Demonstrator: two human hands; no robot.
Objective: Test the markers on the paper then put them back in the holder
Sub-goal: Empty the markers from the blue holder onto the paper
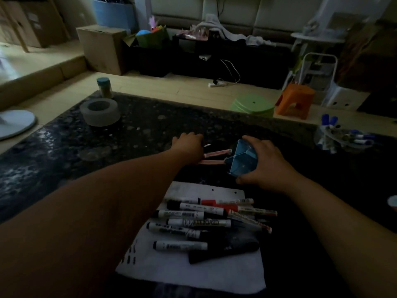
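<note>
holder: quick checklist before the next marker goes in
1. Holder gripped by right hand: ok.
2. Holder tipped, opening toward left hand: ok.
3. Left hand holding a red marker: cannot tell, fingers hidden.
4. Test marks on paper: ok, dashes at its left edge.
5. All markers put back: not ok, pile of markers lies on the paper.

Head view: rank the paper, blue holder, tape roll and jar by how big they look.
1. paper, clearly largest, and nearest.
2. tape roll and holder look about alike; the roll lies farther away, so I won't rank them.
3. jar, smallest, though also farthest.
</note>
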